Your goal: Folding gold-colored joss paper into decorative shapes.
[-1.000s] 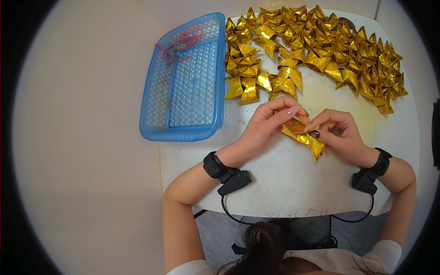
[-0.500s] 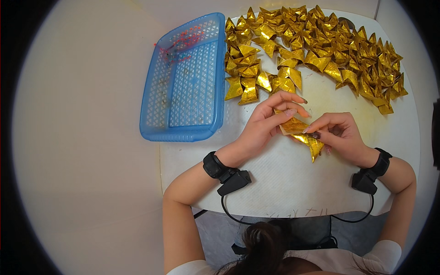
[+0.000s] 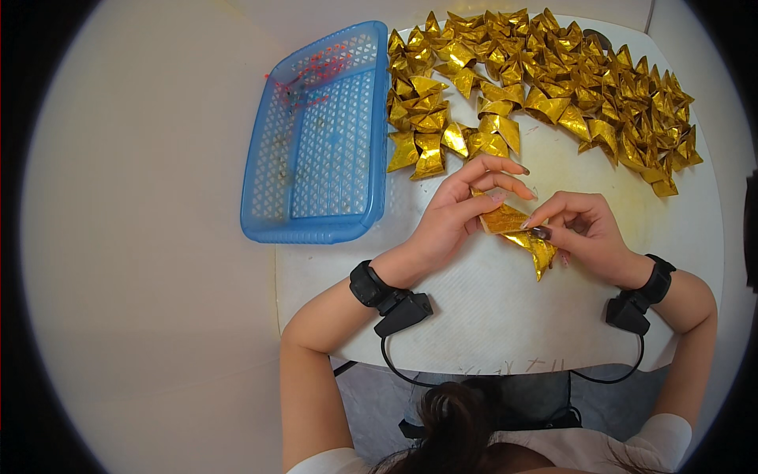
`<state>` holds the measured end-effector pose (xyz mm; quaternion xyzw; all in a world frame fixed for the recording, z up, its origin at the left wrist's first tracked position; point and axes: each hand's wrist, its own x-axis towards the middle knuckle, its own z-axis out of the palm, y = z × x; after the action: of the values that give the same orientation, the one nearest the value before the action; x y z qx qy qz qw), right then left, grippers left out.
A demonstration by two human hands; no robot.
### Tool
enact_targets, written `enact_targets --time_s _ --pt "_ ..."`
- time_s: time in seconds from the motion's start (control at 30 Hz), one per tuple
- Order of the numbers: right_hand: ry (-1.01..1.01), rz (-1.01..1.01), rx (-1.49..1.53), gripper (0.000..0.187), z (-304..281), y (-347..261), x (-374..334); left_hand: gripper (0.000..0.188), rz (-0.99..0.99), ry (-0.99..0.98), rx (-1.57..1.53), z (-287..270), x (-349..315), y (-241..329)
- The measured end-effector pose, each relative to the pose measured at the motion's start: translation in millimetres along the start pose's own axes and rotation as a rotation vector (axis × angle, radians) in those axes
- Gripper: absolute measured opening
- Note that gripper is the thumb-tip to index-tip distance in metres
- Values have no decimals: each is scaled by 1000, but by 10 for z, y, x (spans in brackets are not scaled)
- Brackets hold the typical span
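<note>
Between my two hands is a partly folded piece of gold foil paper [image 3: 507, 220], with a shiny pointed end hanging down toward me. My left hand [image 3: 466, 197] pinches its left end between thumb and fingers, the index and middle fingers arching over it. At the right end, my right hand [image 3: 580, 225] presses the paper between thumb and index finger, its other fingers curled under. Just beyond my left hand lie folded gold paper ingots [image 3: 491, 136], pointed at both ends.
A blue perforated plastic basket [image 3: 371, 150] stands at the left, a few thin red and pink pieces [image 3: 316, 71] at its far end. Many gold ingots [image 3: 600, 95] crowd the far and right side of the white table [image 3: 474, 332]. A dark round object [image 3: 598, 38] shows behind them.
Both hands stay in nearly the same place. The fold of the gold paper has tilted slightly under my fingers, and my right fingertips have shifted a little.
</note>
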<state>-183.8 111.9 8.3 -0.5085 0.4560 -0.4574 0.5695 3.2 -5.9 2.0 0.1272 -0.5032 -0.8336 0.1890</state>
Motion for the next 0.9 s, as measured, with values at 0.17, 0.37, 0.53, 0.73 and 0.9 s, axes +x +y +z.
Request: enact_targets --time_s 0.17,0.37,0.53,0.73,0.9 --pt "-11 -20 -7 17 18 -18 -2 30 -14 14 7 12 4 1" --pt "-6 -54 -10 16 19 -10 -7 35 92 34 273 46 -4 4" --pt "94 -76 -1 15 15 -7 -17 34 122 -6 431 75 -23 56" --pt "81 -42 44 16 19 2 -12 29 176 -60 389 -5 -10 -40" --pt "69 -19 47 17 3 -12 -7 26 104 -44 266 8 -6 -39"
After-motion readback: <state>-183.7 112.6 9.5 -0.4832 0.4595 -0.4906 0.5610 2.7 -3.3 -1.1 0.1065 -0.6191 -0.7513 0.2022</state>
